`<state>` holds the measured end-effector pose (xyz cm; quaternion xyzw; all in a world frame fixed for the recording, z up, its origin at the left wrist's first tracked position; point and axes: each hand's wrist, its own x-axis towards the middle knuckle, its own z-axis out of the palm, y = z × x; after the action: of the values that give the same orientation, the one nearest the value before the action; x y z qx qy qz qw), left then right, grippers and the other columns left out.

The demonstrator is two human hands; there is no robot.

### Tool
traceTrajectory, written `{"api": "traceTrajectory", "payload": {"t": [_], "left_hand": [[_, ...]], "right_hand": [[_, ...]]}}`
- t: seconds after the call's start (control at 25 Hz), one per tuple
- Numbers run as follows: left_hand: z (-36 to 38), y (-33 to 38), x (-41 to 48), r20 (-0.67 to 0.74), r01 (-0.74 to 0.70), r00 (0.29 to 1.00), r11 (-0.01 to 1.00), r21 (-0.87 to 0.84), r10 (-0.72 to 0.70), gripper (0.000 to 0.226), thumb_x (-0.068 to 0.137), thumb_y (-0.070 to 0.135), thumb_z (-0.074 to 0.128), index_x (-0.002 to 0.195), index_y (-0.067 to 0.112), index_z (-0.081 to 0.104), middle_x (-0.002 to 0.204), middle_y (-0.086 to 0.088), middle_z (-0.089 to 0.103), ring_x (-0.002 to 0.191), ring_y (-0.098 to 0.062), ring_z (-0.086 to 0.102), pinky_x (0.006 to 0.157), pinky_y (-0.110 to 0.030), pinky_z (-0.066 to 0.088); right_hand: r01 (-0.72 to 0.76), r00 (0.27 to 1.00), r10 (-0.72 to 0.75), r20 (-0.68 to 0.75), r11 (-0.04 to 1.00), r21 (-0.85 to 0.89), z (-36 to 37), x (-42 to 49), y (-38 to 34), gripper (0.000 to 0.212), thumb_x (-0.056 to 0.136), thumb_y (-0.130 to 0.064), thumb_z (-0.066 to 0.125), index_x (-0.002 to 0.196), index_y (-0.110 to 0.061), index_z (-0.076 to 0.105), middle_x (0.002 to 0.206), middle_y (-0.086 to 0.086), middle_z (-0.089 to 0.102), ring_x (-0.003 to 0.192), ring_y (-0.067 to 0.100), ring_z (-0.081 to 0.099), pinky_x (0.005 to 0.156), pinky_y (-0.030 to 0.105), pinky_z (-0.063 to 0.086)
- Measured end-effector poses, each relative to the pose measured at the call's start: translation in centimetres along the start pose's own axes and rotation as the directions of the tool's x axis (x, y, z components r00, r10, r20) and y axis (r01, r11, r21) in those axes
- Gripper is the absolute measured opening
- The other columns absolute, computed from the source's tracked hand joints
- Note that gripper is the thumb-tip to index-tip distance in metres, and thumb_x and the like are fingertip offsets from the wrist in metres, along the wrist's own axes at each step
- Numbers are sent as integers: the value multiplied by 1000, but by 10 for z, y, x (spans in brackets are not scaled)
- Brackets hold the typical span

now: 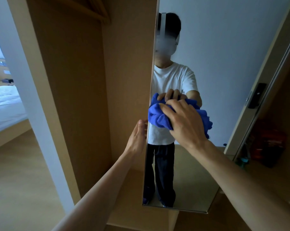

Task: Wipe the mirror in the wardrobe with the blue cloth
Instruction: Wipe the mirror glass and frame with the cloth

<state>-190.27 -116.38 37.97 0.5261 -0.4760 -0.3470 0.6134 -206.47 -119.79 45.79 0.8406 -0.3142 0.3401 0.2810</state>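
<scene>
Where it presses the glass at about mid-height, close to the left edge, the bunched bright blue cloth (157,117) is largely covered by the right hand (184,120), whose spread fingers curl over it and grip it against the tall, frameless mirror (215,72). Only the cloth's left folds and a ragged right fringe show past the hand. Its reflection merges with it, so the exact outline is hard to trace. Just beside the mirror's left edge, the left hand (136,135) reaches in with lightly bent fingers. The fingertips meet the edge, but whether they hook round it cannot be told. In the glass stands the person's reflection in a white T-shirt and dark trousers, cut off at the left by the mirror's edge. The mirror hangs in a light-wood wardrobe (74,80), whose top runs out of view. Far left lies part of a white-sheeted bed (4,104), and at right a dim shelf holds reddish items too dark to identify.
</scene>
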Motion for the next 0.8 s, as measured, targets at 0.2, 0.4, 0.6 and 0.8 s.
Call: {"api": "traceTrajectory", "payload": {"t": [0.2,0.4,0.6,0.8], "left_hand": [[4,-6,-2,-8,-25,1000,1000,10,25,40,107,56,24,99,62,62,113,17,72,110,-3,67,96,-30,51],[8,-9,-1,-54,-17,998,999,-49,14,40,110,46,26,111,35,64,119,-2,70,114,-21,66,105,-48,50],[11,-7,3,-71,33,997,999,39,-30,39,109,51,23,119,38,57,126,4,64,121,-18,59,112,-49,43],[13,-7,0,-46,0,999,1000,29,1,47,109,49,21,141,35,54,144,11,56,136,-11,50,119,-43,36]], "right_hand": [[24,1000,-25,-10,1000,-19,8,-11,-2,37,91,-15,61,128,-14,60,115,6,62,96,29,55,76,42,45],[34,993,-32,111,999,-10,46,-53,-25,45,86,-18,67,130,-15,56,117,5,61,98,27,54,80,41,46],[35,942,-9,336,997,-71,70,-85,-47,40,83,-27,73,120,-19,60,111,4,63,94,25,57,81,39,48],[21,948,0,319,998,-65,56,-70,-37,38,83,-24,72,119,-21,60,107,3,62,94,24,56,80,37,47]]}}
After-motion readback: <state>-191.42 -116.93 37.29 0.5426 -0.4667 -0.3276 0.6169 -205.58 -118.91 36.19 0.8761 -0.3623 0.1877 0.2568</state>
